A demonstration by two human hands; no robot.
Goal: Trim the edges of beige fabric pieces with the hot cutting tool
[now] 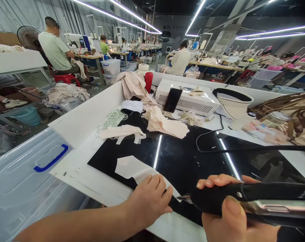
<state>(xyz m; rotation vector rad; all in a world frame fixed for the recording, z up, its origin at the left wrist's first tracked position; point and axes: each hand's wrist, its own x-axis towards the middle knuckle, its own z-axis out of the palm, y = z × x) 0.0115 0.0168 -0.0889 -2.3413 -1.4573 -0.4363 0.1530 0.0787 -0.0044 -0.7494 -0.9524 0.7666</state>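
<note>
A cut piece of white fabric (129, 166) lies on a glossy black panel (177, 158) in front of me. My left hand (152, 198) rests on its near part with the fingers curled and pressed down, hiding some of the cloth. Gripped in my right hand (230, 215) is a black hand cutter (223, 198) with a metal lever along its side. Its pointed metal tip (184, 198) meets the fabric's right end, just beside my left fingers. Whether the tip touches the cloth or hovers over it, I cannot tell.
Beyond lie a stack of cream fabric pieces (165, 124), a fabric strip (122, 131), green string (113, 119), a phone (172, 100) against a white vented box (190, 97), and a black cable (243, 149). A plastic bin (28, 174) stands left. Several people sit at sewing machines behind.
</note>
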